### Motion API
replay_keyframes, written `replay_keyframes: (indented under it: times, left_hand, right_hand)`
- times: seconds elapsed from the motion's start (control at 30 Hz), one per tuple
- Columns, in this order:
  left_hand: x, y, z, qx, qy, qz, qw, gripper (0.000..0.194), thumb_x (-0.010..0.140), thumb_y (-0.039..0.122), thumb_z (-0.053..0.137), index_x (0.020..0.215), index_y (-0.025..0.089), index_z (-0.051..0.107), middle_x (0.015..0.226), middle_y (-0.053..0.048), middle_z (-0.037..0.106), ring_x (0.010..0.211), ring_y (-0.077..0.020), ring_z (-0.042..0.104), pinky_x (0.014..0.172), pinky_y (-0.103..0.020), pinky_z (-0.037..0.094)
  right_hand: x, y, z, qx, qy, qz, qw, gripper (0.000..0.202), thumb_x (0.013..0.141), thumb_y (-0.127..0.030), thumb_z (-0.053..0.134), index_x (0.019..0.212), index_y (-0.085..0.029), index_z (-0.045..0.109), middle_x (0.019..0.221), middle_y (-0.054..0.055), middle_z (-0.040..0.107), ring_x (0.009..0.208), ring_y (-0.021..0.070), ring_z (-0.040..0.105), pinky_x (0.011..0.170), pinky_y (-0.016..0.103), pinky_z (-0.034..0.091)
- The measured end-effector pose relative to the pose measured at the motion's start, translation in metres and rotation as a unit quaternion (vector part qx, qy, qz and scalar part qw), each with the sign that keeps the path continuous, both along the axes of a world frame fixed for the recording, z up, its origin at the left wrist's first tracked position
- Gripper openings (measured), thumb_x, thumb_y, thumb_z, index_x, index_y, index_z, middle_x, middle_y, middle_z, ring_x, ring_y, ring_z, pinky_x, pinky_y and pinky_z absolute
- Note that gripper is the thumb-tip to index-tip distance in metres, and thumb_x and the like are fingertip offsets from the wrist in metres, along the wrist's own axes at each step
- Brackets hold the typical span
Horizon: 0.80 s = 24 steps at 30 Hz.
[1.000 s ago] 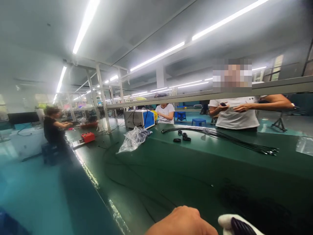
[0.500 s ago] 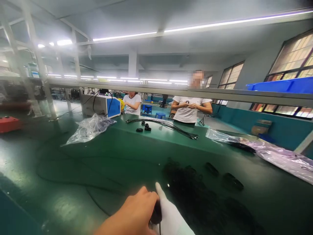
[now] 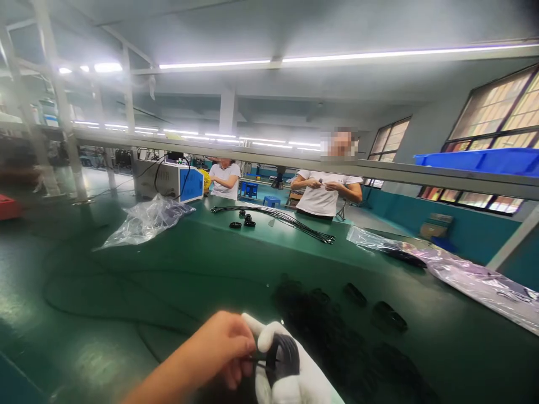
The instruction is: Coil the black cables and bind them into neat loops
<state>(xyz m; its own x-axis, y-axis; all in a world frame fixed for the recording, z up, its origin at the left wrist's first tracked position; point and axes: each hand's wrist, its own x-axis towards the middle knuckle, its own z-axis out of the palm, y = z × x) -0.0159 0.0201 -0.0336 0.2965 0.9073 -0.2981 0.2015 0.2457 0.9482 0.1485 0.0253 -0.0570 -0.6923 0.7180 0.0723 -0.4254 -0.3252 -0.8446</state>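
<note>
Both hands (image 3: pixel 229 341) (image 3: pixel 310 367) full: black coil (image 3: pixel 289 356), more visible than before, in right's grip, strand (image 3: pixel 261 362) in left's pinch.

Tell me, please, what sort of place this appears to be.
Probably a factory workshop handling cables: a long green workbench carries a bundle of black cables, the white-gloved right hand holds a coil of black cable, and a person in a white shirt is across the workbench.

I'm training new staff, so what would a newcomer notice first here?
Probably the white-gloved right hand at bottom centre, holding a coil of black cable beside the bare left hand. The bright blue bin at right might come next, then the blue-sided machine standing left of centre on the green table.
</note>
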Motion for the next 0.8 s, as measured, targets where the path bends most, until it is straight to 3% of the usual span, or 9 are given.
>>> replay_keyframes:
  times: [0.07,0.17,0.3,0.37,0.43,0.53,0.6,0.67,0.8]
  left_hand:
    - [0.000,-0.003,0.013,-0.002,-0.111,0.036,0.993,0.018,0.062,0.028,0.058,0.075,0.014,0.058,0.063,-0.002,0.063,0.052,-0.0125,0.056,0.051,-0.024,0.046]
    - [-0.001,-0.007,0.024,0.055,-0.198,0.074,0.976,0.028,0.065,0.024,0.059,0.091,0.014,0.061,0.090,-0.007,0.067,0.080,-0.0177,0.062,0.075,-0.030,0.049]
    - [0.001,-0.011,0.031,0.191,-0.012,0.044,0.981,0.040,0.071,0.020,0.057,0.110,0.024,0.065,0.113,-0.004,0.061,0.103,-0.0208,0.055,0.093,-0.033,0.040]
    - [0.004,-0.010,0.033,0.245,0.092,0.002,0.965,0.040,0.070,0.015,0.056,0.105,0.030,0.069,0.106,-0.002,0.061,0.100,-0.0207,0.053,0.090,-0.032,0.040]
    - [0.005,-0.007,0.032,0.246,0.100,-0.014,0.964,0.037,0.069,0.014,0.057,0.100,0.029,0.071,0.094,-0.001,0.061,0.089,-0.0187,0.055,0.080,-0.030,0.043]
    - [0.001,0.003,0.028,0.135,-0.030,-0.045,0.989,0.040,0.066,0.018,0.065,0.106,0.022,0.067,0.080,0.001,0.061,0.070,-0.0134,0.055,0.062,-0.024,0.043]
    - [-0.002,0.009,0.023,0.068,-0.099,-0.045,0.992,0.041,0.064,0.020,0.067,0.104,0.015,0.065,0.066,0.003,0.057,0.057,-0.0104,0.052,0.053,-0.022,0.041]
    - [-0.002,0.014,0.019,0.048,-0.096,0.003,0.994,0.036,0.064,0.021,0.066,0.098,0.010,0.064,0.056,0.005,0.053,0.049,-0.0094,0.049,0.048,-0.021,0.039]
    - [0.002,0.012,0.013,0.058,0.009,0.063,0.996,0.032,0.071,0.024,0.057,0.099,0.009,0.063,0.055,0.003,0.055,0.047,-0.0121,0.050,0.046,-0.024,0.042]
  right_hand:
    - [-0.002,0.004,-0.010,0.002,0.033,0.028,0.999,0.053,0.048,-0.023,0.083,0.090,-0.021,0.051,0.063,-0.004,0.060,0.041,0.0068,0.047,0.042,0.017,0.034]
    - [0.000,0.008,-0.019,0.001,0.044,0.054,0.998,0.053,0.057,-0.023,0.077,0.100,-0.021,0.047,0.056,-0.003,0.061,0.041,0.0078,0.048,0.039,0.015,0.033]
    - [0.008,0.007,-0.012,0.003,0.012,0.050,0.999,0.054,0.059,-0.022,0.077,0.107,-0.015,0.054,0.065,0.001,0.063,0.050,0.0082,0.052,0.046,0.017,0.037]
    - [0.010,0.005,-0.008,0.008,0.002,0.053,0.999,0.054,0.058,-0.026,0.081,0.104,-0.012,0.058,0.072,0.003,0.064,0.054,0.0094,0.055,0.049,0.019,0.041]
    - [0.009,0.005,-0.010,-0.025,0.020,0.056,0.998,0.048,0.066,-0.036,0.079,0.103,-0.013,0.058,0.077,0.005,0.064,0.061,0.0124,0.060,0.053,0.021,0.048]
    - [0.004,0.005,-0.016,-0.128,0.037,0.056,0.990,0.044,0.085,-0.053,0.056,0.101,-0.012,0.056,0.082,0.007,0.063,0.065,0.0143,0.064,0.052,0.023,0.052]
    - [0.000,0.006,-0.017,-0.165,0.016,0.054,0.985,0.056,0.086,-0.063,0.044,0.096,-0.009,0.057,0.083,0.009,0.061,0.061,0.0132,0.063,0.048,0.023,0.051]
    - [-0.002,0.005,-0.012,-0.117,-0.030,0.016,0.993,0.054,0.084,-0.060,0.050,0.098,-0.009,0.057,0.088,0.009,0.059,0.066,0.0137,0.061,0.051,0.024,0.051]
    - [-0.001,0.004,0.002,0.034,-0.107,-0.057,0.992,0.048,0.070,-0.029,0.074,0.109,-0.015,0.050,0.096,0.007,0.057,0.082,0.0178,0.059,0.062,0.029,0.052]
